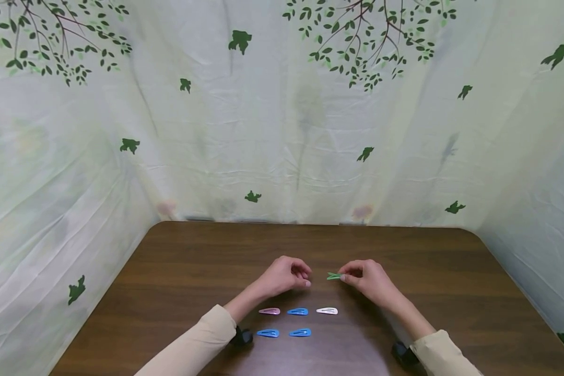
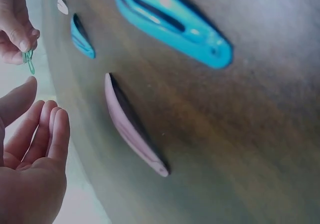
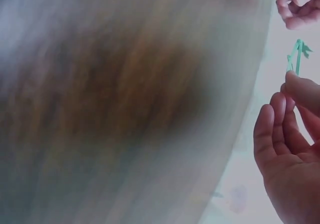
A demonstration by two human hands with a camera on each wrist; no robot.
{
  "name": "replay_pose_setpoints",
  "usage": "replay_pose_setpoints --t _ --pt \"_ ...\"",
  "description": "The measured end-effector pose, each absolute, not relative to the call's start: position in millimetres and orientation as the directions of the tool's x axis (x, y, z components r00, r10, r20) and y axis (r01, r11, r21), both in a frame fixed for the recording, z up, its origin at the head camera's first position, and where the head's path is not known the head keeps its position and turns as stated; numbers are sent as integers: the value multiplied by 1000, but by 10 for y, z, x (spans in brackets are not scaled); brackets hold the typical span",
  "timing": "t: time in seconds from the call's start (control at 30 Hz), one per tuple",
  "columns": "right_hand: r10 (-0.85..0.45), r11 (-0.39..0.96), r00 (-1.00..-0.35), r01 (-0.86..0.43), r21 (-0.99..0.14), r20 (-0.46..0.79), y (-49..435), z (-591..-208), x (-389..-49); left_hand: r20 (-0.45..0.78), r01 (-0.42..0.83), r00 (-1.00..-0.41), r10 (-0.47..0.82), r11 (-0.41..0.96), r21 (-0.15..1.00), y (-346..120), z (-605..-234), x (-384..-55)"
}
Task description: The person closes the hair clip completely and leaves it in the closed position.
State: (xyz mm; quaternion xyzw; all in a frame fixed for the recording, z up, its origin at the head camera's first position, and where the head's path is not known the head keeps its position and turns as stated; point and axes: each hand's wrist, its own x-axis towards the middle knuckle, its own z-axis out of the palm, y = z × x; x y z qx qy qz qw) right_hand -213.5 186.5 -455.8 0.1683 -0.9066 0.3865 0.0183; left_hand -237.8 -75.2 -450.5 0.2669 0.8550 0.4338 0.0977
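My right hand [image 1: 370,282] pinches a green snap hair clip [image 1: 333,276] between thumb and fingers above the table. In the right wrist view the clip [image 3: 295,56] stands out past the fingertips, its two arms spread apart. To the left of it, my left hand [image 1: 285,274] holds nothing, its fingers loosely bent and the thumb apart from them. Below the hands lie a pink clip [image 1: 269,311], a blue clip [image 1: 297,312] and a white clip [image 1: 327,310] in a row. Two more blue clips, one at left [image 1: 268,333] and one at right [image 1: 300,332], lie nearer me.
The brown wooden table [image 1: 169,292] reaches back to a pale cloth curtain [image 1: 272,130] printed with leaves, which also hangs along both sides. Dark wrist devices show at the left cuff [image 1: 242,337] and the right cuff [image 1: 404,354].
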Motion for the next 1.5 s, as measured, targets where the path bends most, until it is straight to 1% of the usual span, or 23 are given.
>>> replay_pose_setpoints --t 0.17,0.33,0.7,0.93,1.07,1.5 --pt "-276 624 -944 -321 -713 183 1824 -4527 -2094 93 385 -840 534 468 796 -785 -4442 -2350" --pt "-268 608 -944 -320 -727 192 1791 -4500 -2045 93 382 -843 530 467 798 -837 -4432 -2328" --pt "-243 598 -941 -335 -728 234 1700 -4407 -1954 142 406 -848 511 453 794 -900 -4386 -2234" --pt "-282 546 -912 -407 -732 296 1639 -4318 -1878 181 430 -843 507 431 793 -954 -4324 -2170" --pt "-285 529 -909 -413 -741 303 1605 -4283 -1831 200 442 -844 498 434 785 -1012 -4318 -2125" --pt "-314 487 -884 -463 -740 346 1475 -4156 -1682 220 419 -866 449 414 808 -1140 -4237 -1922"
